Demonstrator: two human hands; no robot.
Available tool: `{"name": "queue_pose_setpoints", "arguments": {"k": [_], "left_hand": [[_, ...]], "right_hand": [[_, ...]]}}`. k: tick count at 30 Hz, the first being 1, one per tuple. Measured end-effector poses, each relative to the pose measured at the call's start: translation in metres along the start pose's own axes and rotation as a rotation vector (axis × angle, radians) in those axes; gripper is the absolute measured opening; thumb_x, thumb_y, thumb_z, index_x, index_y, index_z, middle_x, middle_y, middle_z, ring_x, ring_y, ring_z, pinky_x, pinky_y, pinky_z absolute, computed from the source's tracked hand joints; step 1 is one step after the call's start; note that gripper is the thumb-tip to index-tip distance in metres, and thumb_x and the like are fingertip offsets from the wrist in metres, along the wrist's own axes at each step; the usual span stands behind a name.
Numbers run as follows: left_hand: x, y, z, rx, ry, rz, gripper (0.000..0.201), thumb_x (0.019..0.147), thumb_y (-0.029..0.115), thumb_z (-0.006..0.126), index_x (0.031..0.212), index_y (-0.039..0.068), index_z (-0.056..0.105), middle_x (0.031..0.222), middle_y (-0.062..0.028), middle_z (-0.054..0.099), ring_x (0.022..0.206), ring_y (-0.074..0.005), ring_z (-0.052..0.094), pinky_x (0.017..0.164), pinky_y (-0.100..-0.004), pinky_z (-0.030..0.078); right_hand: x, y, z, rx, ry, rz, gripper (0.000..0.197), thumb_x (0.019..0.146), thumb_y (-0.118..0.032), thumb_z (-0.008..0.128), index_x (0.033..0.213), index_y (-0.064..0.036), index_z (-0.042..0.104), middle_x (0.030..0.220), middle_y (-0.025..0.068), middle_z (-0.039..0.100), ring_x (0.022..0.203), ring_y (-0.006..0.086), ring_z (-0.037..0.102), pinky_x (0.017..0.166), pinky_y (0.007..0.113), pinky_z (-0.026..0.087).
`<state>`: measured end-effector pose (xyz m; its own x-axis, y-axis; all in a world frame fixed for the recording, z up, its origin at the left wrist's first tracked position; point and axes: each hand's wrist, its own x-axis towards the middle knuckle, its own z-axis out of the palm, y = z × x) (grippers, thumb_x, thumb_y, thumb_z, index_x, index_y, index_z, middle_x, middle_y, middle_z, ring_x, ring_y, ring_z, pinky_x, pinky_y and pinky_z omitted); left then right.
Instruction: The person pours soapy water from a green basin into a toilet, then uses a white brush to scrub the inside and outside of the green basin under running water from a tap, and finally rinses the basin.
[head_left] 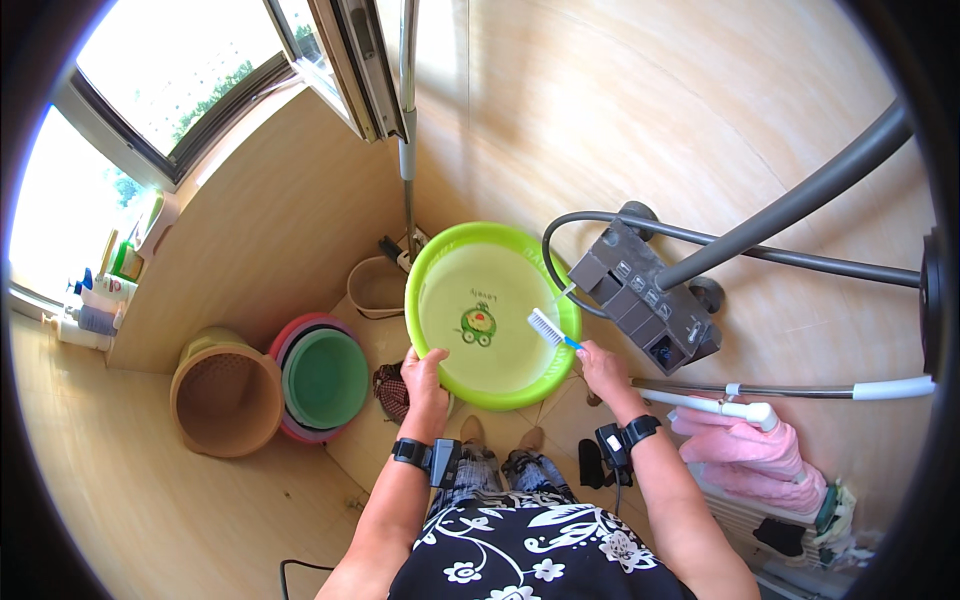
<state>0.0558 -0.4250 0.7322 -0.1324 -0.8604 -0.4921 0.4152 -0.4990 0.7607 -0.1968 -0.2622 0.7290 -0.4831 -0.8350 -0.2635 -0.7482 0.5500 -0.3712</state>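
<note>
A bright green plastic basin (432,262) with a frog picture on its pale bottom is in front of me. My left hand (424,378) is closed on its near left rim, thumb on top. In my right hand (604,370) is a scrubbing brush (547,328) with a blue handle and white bristles. The brush head is over the right part of the basin; whether the bristles touch it, I cannot tell. What the basin rests on is hidden beneath it.
Brown bucket (226,405) and stacked basins (325,380) stand left; a beige bin (376,288) is behind them. Right of the basin is a grey wheeled appliance (645,290) with a thick tube. Pink towels (750,455) hang lower right. Bottles (95,310) line the windowsill beside an open window.
</note>
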Motion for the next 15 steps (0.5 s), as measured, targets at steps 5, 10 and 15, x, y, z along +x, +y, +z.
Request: {"name": "queue_pose_setpoints", "arguments": {"k": [5,10,15], "left_hand": [[-0.008,-0.033,-0.003,0.096,0.032,-0.125,0.021,0.070,-0.005,0.060,0.090,0.000,0.059,0.082,-0.0069,0.063,0.066,-0.0158,0.059,0.061,-0.0270,0.049],[-0.017,-0.041,-0.007,0.237,-0.077,-0.139,0.022,0.069,-0.008,0.056,0.090,-0.001,0.060,0.080,-0.0059,0.063,0.066,-0.0132,0.058,0.061,-0.0246,0.048],[-0.003,-0.007,-0.043,0.129,-0.135,0.002,0.026,0.068,-0.006,0.055,0.092,0.000,0.060,0.082,-0.0061,0.063,0.067,-0.0133,0.059,0.062,-0.0252,0.050]], "right_hand": [[-0.010,0.006,0.016,0.182,0.034,-0.017,0.017,0.091,-0.021,0.042,0.100,-0.0087,0.050,0.085,0.0139,0.063,0.080,0.0364,0.060,0.068,0.047,0.045],[-0.011,0.024,0.029,0.179,0.033,0.047,0.018,0.090,-0.020,0.043,0.102,-0.0072,0.048,0.089,0.0156,0.062,0.083,0.0374,0.059,0.071,0.048,0.045],[-0.007,-0.008,0.012,0.228,0.064,0.091,0.021,0.090,-0.023,0.046,0.103,-0.0070,0.051,0.090,0.0161,0.062,0.084,0.0375,0.059,0.071,0.047,0.046]]}}
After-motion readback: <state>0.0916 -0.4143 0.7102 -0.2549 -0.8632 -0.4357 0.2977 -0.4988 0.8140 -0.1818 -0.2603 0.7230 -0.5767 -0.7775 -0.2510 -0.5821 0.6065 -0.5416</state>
